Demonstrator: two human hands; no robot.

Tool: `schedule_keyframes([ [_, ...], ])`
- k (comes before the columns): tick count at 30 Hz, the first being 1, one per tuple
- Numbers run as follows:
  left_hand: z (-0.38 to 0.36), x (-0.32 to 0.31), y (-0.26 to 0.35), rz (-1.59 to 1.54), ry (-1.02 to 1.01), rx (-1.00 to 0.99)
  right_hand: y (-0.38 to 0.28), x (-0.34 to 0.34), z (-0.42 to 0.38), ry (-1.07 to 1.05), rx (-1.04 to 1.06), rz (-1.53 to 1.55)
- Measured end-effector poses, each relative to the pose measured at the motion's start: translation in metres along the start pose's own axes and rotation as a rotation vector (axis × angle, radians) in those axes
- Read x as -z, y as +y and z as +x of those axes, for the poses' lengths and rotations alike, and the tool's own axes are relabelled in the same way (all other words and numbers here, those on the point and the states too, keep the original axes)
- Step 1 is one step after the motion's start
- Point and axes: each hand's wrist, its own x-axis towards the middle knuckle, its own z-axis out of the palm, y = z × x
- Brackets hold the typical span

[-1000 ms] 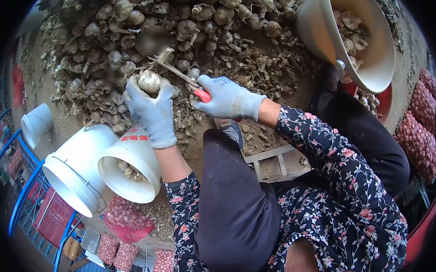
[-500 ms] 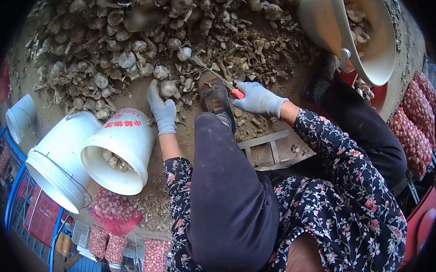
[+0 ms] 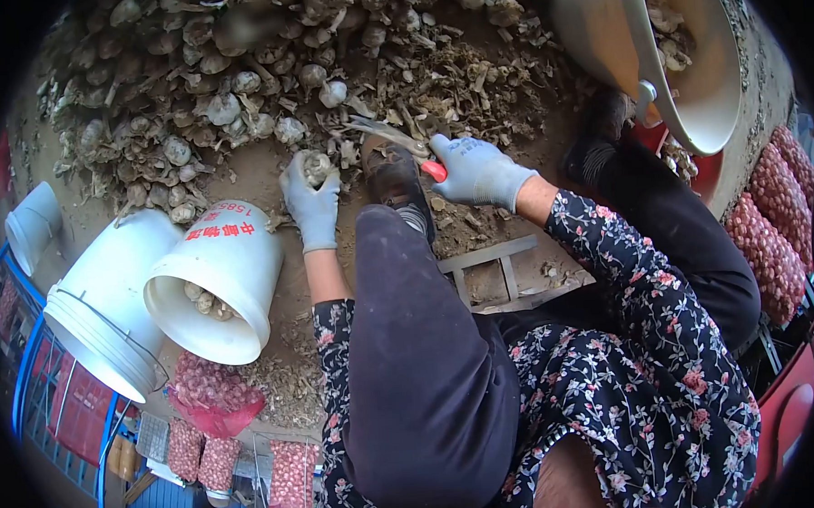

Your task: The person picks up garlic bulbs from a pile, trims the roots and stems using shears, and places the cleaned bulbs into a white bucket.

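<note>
We can't see most of the shears (image 3: 393, 135) grip (R hand (image 3: 479, 171) covers it); garlic heap (image 3: 223, 108) cut off up top, pt. blurred.

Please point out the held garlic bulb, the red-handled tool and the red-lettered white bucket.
Garlic bulb (image 3: 316, 169): head view, bulb's middle.
Red-handled tool (image 3: 409, 145): head view, metal part.
White bucket (image 3: 221, 250): head view, outer wall.

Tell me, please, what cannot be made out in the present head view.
In the head view:
Red-handled metal shears: most of the handle, hidden by the grey-gloved right hand.
Pale round garlic bulb: underside, hidden by the grey-gloved left hand.
Cream plastic bucket: upper part, cut off by the top edge.
</note>
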Motion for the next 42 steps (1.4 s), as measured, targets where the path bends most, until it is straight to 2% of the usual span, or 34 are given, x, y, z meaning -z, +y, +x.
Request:
schedule_keyframes([
  [1, -0.007, 0.002, -0.003, -0.016, 0.024, -0.098, 0.001, -0.002, -0.002, 0.017, 0.018, -0.01],
  [2, -0.008, 0.003, -0.006, 0.096, 0.018, -0.146, -0.002, 0.0, -0.004, 0.028, 0.028, -0.037],
  [3, -0.008, 0.001, -0.007, 0.096, 0.018, -0.141, -0.002, -0.002, -0.003, 0.023, 0.029, -0.038],
  [5, -0.004, -0.002, -0.008, 0.194, 0.021, 0.055, -0.004, -0.004, -0.001, 0.024, 0.003, -0.048],
  [6, -0.001, -0.004, -0.008, 0.049, 0.11, 0.019, -0.005, -0.002, -0.002, 0.002, -0.01, -0.075],
  [7, 0.002, -0.004, -0.008, 0.045, 0.112, 0.015, -0.006, 0.0, -0.003, 0.007, -0.011, -0.078],
  [9, 0.003, -0.004, -0.012, -0.046, 0.07, 0.169, -0.008, 0.001, -0.007, -0.013, -0.005, -0.08],
  [10, 0.004, -0.004, -0.02, 0.086, 0.055, 0.097, -0.01, 0.003, -0.007, -0.04, -0.026, -0.08],
  [14, 0.007, 0.006, -0.017, 0.212, -0.037, 0.176, -0.01, -0.006, -0.002, -0.054, -0.032, -0.072],
  [16, 0.001, 0.011, -0.009, -0.508, -0.015, 0.121, -0.011, -0.01, -0.001, 0.048, 0.071, -0.139],
  [17, -0.003, 0.018, 0.006, -0.507, -0.017, 0.122, -0.015, -0.008, -0.003, 0.046, 0.07, -0.137],
  [19, -0.009, 0.038, 0.04, -0.819, -0.135, 0.094, -0.023, -0.002, -0.007, 0.162, 0.186, -0.226],
  [20, -0.011, 0.049, 0.059, -0.878, -0.193, 0.135, -0.024, -0.002, -0.006, 0.22, 0.226, -0.29],
  [24, -0.01, 0.062, 0.084, -0.738, -0.245, 0.002, -0.038, 0.015, -0.017, 0.257, 0.212, -0.485],
  [28, -0.01, 0.06, 0.089, -0.657, -0.202, -0.061, -0.034, 0.015, -0.018, 0.349, 0.267, -0.502],
  [31, -0.008, 0.057, 0.086, -0.625, -0.23, -0.094, -0.04, 0.017, -0.018, 0.285, 0.234, -0.486],
  [34, -0.003, 0.06, 0.085, -0.595, -0.259, -0.119, -0.037, 0.017, -0.017, 0.135, 0.277, -0.309],
  [35, -0.004, 0.062, 0.084, -0.589, -0.259, -0.113, -0.032, 0.013, -0.016, 0.13, 0.281, -0.304],
  [37, -0.002, 0.064, 0.087, -0.813, -0.46, 0.142, -0.014, 0.003, -0.009, 0.147, 0.262, -0.114],
  [38, -0.004, 0.066, 0.083, -0.973, -0.545, 0.181, -0.005, 0.0, -0.008, 0.204, 0.33, -0.115],
  [39, -0.01, 0.076, 0.086, -0.974, -0.537, 0.176, 0.0, -0.002, -0.008, 0.206, 0.337, -0.119],
  [41, -0.037, 0.109, 0.09, -0.988, -0.275, 0.197, 0.005, -0.007, -0.01, 0.226, 0.202, 0.051],
  [42, -0.049, 0.13, 0.068, -0.921, -0.033, 0.215, 0.01, -0.006, -0.011, 0.264, 0.179, 0.101],
])
